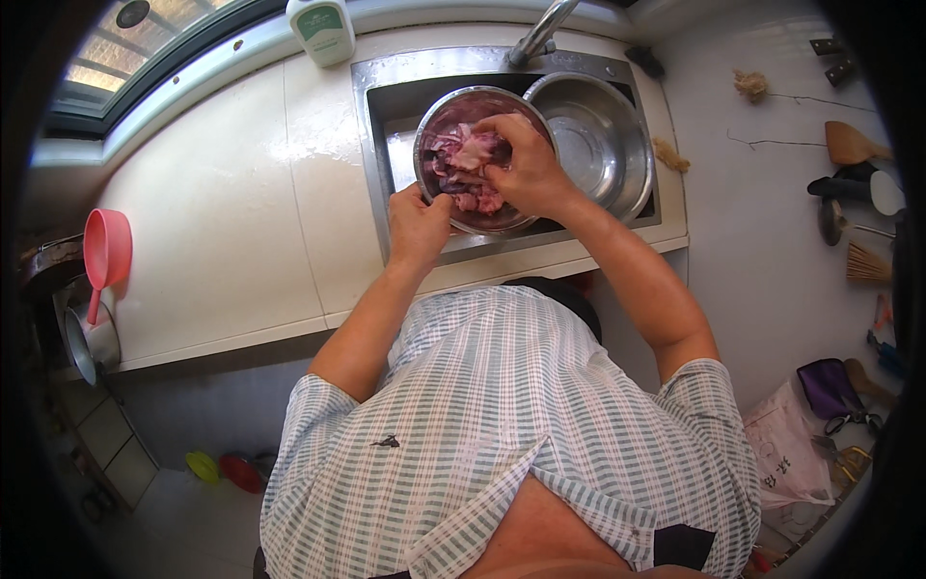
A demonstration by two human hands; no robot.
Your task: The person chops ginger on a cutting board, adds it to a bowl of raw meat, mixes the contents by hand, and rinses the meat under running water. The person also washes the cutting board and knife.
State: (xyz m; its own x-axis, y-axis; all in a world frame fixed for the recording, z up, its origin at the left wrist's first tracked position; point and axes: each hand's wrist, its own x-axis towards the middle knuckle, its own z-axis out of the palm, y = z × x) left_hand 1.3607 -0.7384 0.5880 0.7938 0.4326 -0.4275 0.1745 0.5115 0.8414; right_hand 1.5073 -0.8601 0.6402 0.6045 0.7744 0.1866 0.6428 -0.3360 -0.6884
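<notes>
A stainless steel bowl [483, 93] holding several pieces of raw meat [463, 177] sits over the sink [372, 166]. My left hand [419, 224] grips the bowl's near left rim, thumb over the edge. Inside the bowl, my right hand [527, 163] has a pale pink piece of raw meat [474, 148] between thumb and fingers. Part of the meat is hidden behind those fingers. To the right, partly under the bowl's edge, a second, wider metal basin [589, 145] rests in the sink; its inside looks wet.
A chrome faucet [542, 32] rises behind the sink. On the counter [210, 188] stand a white-and-green bottle [322, 32] at the back and a pink plastic dipper [108, 250] at far left. Utensils, including a wooden spatula [850, 143], hang on the right wall.
</notes>
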